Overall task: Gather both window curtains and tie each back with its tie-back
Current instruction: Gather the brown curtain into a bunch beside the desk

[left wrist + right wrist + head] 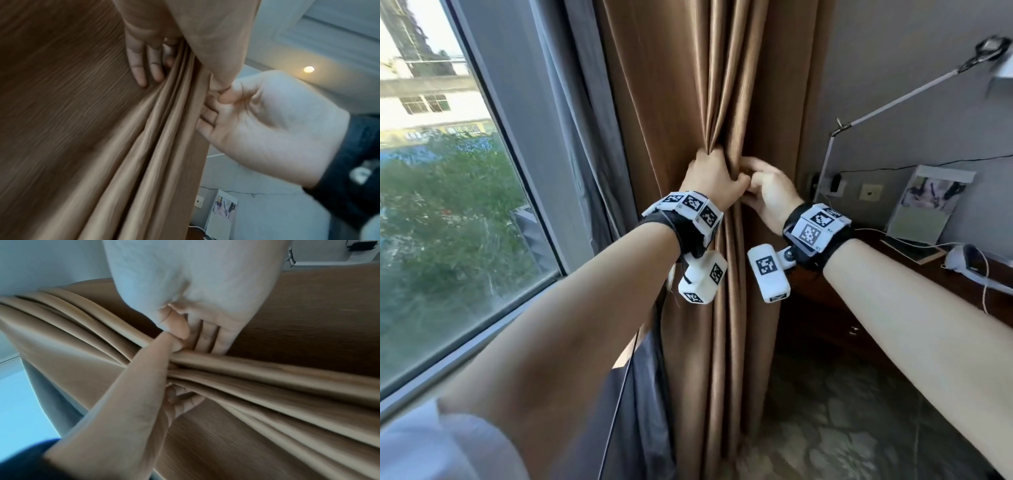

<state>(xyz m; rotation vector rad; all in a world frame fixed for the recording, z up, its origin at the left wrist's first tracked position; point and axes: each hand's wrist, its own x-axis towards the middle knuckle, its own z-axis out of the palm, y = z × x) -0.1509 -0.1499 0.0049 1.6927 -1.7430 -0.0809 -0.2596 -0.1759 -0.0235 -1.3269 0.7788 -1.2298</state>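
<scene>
Both hands (714,178) (770,192) clutch the bunched, pleated brown curtain (688,85).

I read this as a furnished bedroom or hotel-type room: a large window (448,192) with a full-length brown curtain (681,85), a dark wooden desk (866,274), a swing-arm lamp (893,99), wall sockets (870,193) and a recessed ceiling light (309,69).

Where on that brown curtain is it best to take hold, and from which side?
Probably mid-height, where the brown curtain already pinches into narrow folds. Come from the room side, as the left hand and right hand do, fingers wrapping the bunch from opposite sides.
</scene>
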